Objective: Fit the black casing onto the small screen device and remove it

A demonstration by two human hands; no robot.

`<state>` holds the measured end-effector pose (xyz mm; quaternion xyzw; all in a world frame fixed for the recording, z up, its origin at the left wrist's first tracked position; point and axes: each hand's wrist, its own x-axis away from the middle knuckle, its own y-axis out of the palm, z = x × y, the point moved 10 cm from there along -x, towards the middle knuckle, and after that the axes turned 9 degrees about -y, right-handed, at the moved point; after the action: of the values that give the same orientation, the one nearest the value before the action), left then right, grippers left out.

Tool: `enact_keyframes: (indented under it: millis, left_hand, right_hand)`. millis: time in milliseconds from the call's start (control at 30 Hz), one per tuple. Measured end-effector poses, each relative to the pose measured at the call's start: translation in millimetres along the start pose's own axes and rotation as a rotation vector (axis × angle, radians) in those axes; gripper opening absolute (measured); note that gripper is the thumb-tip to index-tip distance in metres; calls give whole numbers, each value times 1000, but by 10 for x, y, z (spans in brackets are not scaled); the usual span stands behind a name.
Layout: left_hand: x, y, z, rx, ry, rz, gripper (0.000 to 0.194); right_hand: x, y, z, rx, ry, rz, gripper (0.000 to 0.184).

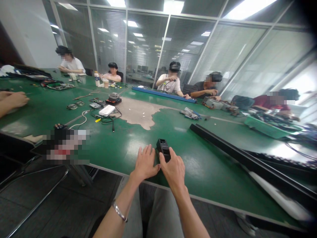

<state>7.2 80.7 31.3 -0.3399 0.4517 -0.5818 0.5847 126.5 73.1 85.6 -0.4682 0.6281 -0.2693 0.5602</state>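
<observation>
A small black oblong device [162, 145] with slots and recesses on its top face lies on the green tabletop near the front edge. My right hand [174, 167] has its thumb and fingers around the near end of it, which they partly hide. Just left of the device, my left hand [146, 162] lies flat on the table, palm down with fingers stretched out. Its thumb points toward my right hand, and I see nothing held in it. I cannot tell exactly what kind of device it is.
Long black rails [223, 142] extend along the right side. A white adapter with cables [107, 110], a bundle of grey gloves [190, 113] and a green basket [264, 127] of parts lie farther off. Several people sit around the table; a co-worker's hands [16, 100] show at left.
</observation>
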Motion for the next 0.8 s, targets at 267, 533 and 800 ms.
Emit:
enact_keyframes:
  millis: [267, 533, 800]
  left_hand:
    - [-14, 8, -3, 8, -14, -8, 73]
    - [-23, 10, 7, -6, -9, -3, 73]
    - [-37, 39, 5, -34, -1, 11, 78]
  right_hand:
    - [102, 111, 75, -33, 38, -1, 54]
    - [94, 137, 120, -79, 63, -4, 60]
    - [39, 39, 137, -150, 86, 54, 66]
